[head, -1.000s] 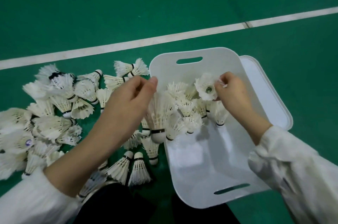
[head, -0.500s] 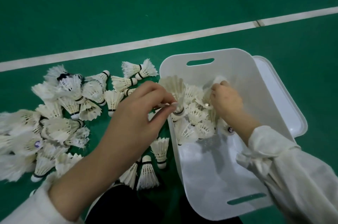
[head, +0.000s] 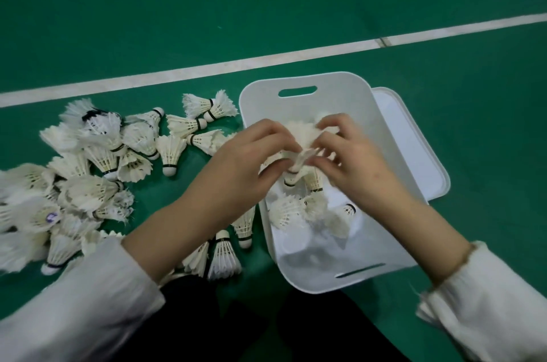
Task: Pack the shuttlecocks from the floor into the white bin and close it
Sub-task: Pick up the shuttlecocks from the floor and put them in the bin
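Head view: the left hand (head: 251,160) and right hand (head: 355,166) together pinch one white feathered shuttlecock (head: 302,138) over the white plastic bin (head: 296,82), which holds several, while a large pile of shuttlecocks (head: 103,160) lies on the green floor (head: 266,6) beside it. It is best lowered cork-first and nested, sparing the feathers. The purple round sticker (head: 51,216) on one cork is unreadable.

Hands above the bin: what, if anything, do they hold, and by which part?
Left hand and right hand together pinch a shuttlecock by its feather skirt, above the white bin.
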The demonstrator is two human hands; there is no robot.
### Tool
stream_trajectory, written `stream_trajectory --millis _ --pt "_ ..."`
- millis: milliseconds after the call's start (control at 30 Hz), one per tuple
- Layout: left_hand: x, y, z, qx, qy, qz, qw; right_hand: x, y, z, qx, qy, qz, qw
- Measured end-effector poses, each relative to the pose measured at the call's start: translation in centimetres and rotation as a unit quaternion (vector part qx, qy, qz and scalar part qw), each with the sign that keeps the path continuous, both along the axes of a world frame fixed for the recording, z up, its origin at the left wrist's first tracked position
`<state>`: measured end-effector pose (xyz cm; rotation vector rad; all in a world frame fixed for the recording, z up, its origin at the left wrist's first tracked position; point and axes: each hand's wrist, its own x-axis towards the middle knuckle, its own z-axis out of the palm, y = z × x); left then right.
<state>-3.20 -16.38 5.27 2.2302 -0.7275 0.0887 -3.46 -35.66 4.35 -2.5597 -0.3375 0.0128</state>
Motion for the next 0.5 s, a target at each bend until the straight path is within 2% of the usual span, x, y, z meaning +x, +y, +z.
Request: stream_trajectory --millis 67,133,200,300,500 --pt "-0.1 0.8 0.4 0.008 0.010 0.028 1.000 0.1 -2.0 -0.6 -0.024 0.024 -0.089 0.995" --pt "0.0 2.1 0.4 0.044 0.052 0.063 0.996 -0.2 -4.2 -1.9 -0.101 0.081 -0.142 0.981" --pt "0.1 3.3 -0.3 0.102 0.099 0.071 0.987 -0.6 -5.3 -3.4 -0.158 0.136 -0.130 0.969" --pt "-0.1 4.4 -1.8 0.182 0.154 0.054 0.970 -0.4 -5.5 -6.1 -0.192 0.215 -0.113 0.951" --pt "-0.4 5.8 -4.3 0.222 0.192 0.038 0.955 1.4 -5.4 -9.9 -0.196 0.246 -0.111 0.943"
